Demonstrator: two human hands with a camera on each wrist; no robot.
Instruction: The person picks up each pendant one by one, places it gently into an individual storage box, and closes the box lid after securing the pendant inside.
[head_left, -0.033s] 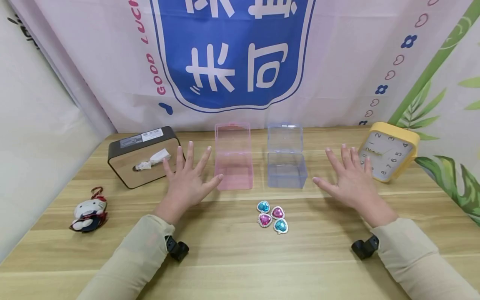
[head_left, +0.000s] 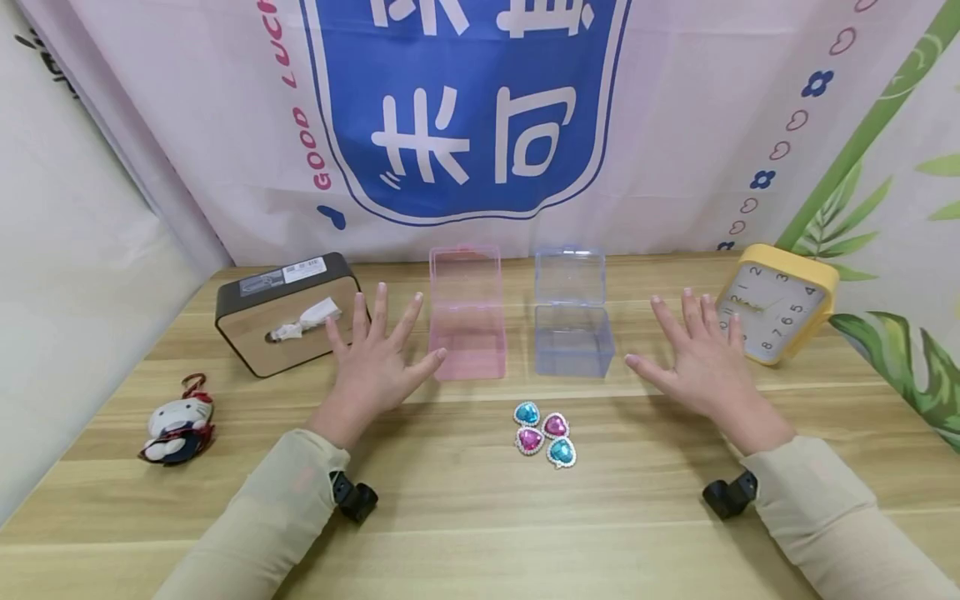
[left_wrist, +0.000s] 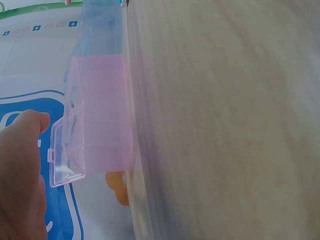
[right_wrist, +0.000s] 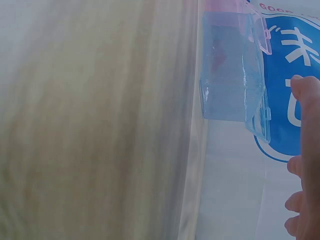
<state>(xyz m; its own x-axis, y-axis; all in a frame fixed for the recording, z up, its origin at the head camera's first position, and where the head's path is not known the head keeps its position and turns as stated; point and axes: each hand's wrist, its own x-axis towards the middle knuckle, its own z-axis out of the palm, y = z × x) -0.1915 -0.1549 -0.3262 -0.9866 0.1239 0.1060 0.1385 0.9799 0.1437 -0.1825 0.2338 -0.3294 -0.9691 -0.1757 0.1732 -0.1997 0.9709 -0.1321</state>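
Note:
My left hand (head_left: pixel 381 360) is spread with straight fingers, between a tissue box and a pink clear plastic box (head_left: pixel 468 354), and holds nothing. To the right, my right hand (head_left: pixel 701 362) is spread the same way, between a blue clear plastic box (head_left: pixel 573 350) and a yellow clock. Both plastic boxes stand side by side with their lids raised at the back. In front of them lie two blue heart-shaped gems (head_left: pixel 562 451) and two pink ones (head_left: pixel 529 440), clustered together. The left wrist view shows the pink box (left_wrist: pixel 102 115) beside my thumb; the right wrist view shows the blue box (right_wrist: pixel 227 75).
A black and wood-look tissue box (head_left: pixel 300 321) stands at the back left. The yellow square clock (head_left: pixel 780 304) leans at the back right. A small plush keychain (head_left: pixel 178 427) lies at the left on the wooden table (head_left: pixel 480 542). A printed curtain (head_left: pixel 667 150) hangs behind.

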